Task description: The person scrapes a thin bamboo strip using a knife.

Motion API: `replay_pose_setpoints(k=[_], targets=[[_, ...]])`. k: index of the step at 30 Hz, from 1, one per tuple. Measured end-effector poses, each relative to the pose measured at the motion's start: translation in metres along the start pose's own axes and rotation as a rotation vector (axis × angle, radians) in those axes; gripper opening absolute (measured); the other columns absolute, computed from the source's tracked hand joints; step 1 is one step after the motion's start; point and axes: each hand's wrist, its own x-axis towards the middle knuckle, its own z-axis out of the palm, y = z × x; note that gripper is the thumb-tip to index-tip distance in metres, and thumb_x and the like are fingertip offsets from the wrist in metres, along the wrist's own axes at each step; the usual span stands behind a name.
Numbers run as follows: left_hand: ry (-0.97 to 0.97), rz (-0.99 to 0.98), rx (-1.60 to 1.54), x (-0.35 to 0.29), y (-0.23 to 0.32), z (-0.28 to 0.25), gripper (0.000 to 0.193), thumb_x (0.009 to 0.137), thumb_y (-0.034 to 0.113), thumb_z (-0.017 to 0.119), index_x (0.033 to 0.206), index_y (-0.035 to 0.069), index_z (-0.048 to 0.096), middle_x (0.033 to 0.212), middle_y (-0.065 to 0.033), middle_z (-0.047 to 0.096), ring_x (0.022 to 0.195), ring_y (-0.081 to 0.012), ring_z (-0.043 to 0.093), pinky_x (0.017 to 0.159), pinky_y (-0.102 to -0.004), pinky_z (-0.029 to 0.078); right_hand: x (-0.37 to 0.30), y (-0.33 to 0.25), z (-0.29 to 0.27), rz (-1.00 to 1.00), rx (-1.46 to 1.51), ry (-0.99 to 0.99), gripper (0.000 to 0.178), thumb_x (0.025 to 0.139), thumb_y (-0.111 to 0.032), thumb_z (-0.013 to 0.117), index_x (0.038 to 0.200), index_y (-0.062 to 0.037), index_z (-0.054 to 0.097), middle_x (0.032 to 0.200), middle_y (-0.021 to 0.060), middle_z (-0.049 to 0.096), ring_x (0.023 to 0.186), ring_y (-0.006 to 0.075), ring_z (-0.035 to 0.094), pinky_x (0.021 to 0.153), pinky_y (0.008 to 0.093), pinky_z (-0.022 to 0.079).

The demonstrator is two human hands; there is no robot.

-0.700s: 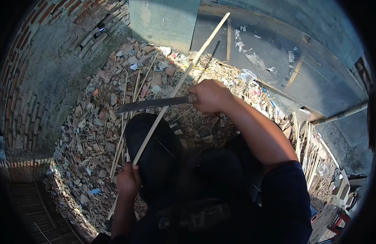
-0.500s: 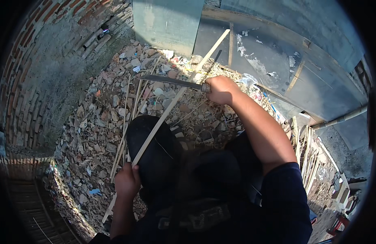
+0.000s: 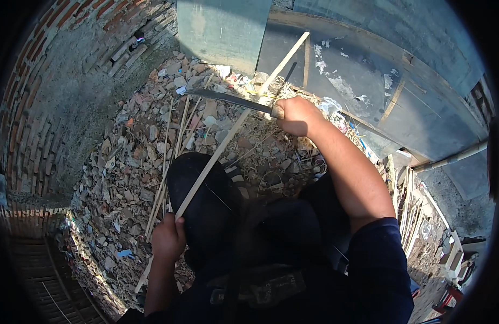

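A long pale bamboo strip point(image 3: 213, 160) slants from lower left to upper right, crossing over my dark-trousered knee point(image 3: 191, 171). Near its lower end my left hand point(image 3: 168, 237) is closed around it. My right hand point(image 3: 297, 116) grips the short handle of a machete point(image 3: 228, 98), whose dark blade points left. That blade lies across the upper part of the strip, close to my right fist; whether it touches the wood I cannot tell. Part of the strip's lower end shows below my left hand.
Several thin strips point(image 3: 159, 202) lie left of my knee on rubble point(image 3: 133, 156). More strips point(image 3: 410, 213) are bundled at the right. A brick wall point(image 3: 55, 108) stands left, with a grey-blue panel point(image 3: 222, 35) and dark sheets point(image 3: 346, 75) at the back.
The machete's blade has tilted, its tip a little higher and its handle slightly lower and to the right. The strip's far end has risen slightly. My left hand stays nearly in place.
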Motion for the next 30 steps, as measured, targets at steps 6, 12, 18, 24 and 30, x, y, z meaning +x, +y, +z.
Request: replay_pose_setpoints(k=[6, 12, 18, 24, 30], targets=[[0.047, 0.025, -0.083, -0.003, -0.011, 0.012, 0.027, 0.103, 0.029, 0.054, 0.095, 0.003, 0.054, 0.072, -0.0261, 0.063, 0.066, -0.0503, 0.062, 0.058, -0.0586, 0.047, -0.014, -0.047, -0.013, -0.297, -0.107, -0.105, 0.032, 0.081, -0.021, 0.069, 0.109, -0.0077, 0.07, 0.091, 0.0169, 0.074, 0.091, 0.0354, 0.072, 0.083, 0.0453, 0.058], [0.033, -0.011, -0.041, 0.001, -0.005, 0.01, 0.026, 0.102, 0.028, 0.055, 0.095, 0.003, 0.054, 0.071, -0.0252, 0.063, 0.066, -0.0497, 0.063, 0.058, -0.0576, 0.047, 0.011, 0.019, -0.011, 0.135, 0.147, -0.102, 0.045, 0.083, -0.025, 0.067, 0.126, -0.0091, 0.067, 0.103, 0.02, 0.073, 0.096, 0.036, 0.071, 0.09, 0.0445, 0.057], [0.037, 0.009, -0.058, 0.001, -0.008, 0.012, 0.026, 0.102, 0.028, 0.056, 0.095, 0.003, 0.055, 0.072, -0.0253, 0.062, 0.067, -0.0493, 0.063, 0.059, -0.0572, 0.048, -0.007, -0.016, -0.012, -0.042, 0.133, -0.046, 0.043, 0.08, -0.023, 0.07, 0.119, -0.0062, 0.067, 0.102, 0.0245, 0.072, 0.099, 0.0407, 0.069, 0.092, 0.046, 0.055], [0.065, 0.05, -0.14, 0.004, -0.015, 0.019, 0.027, 0.102, 0.028, 0.056, 0.094, 0.003, 0.055, 0.071, -0.0257, 0.063, 0.067, -0.0488, 0.064, 0.058, -0.0566, 0.048, 0.004, 0.017, -0.021, 0.064, 0.172, -0.072, 0.047, 0.08, -0.022, 0.068, 0.126, -0.0104, 0.068, 0.1, 0.0212, 0.073, 0.096, 0.0376, 0.071, 0.091, 0.0464, 0.056], [0.064, 0.028, -0.06, 0.004, -0.006, 0.008, 0.027, 0.101, 0.028, 0.057, 0.091, 0.003, 0.055, 0.065, -0.0248, 0.062, 0.063, -0.0493, 0.063, 0.055, -0.0568, 0.047, 0.007, 0.028, -0.008, 0.101, 0.152, -0.012, 0.044, 0.079, -0.021, 0.068, 0.12, -0.0072, 0.069, 0.097, 0.0238, 0.072, 0.095, 0.0393, 0.07, 0.088, 0.0464, 0.055]])
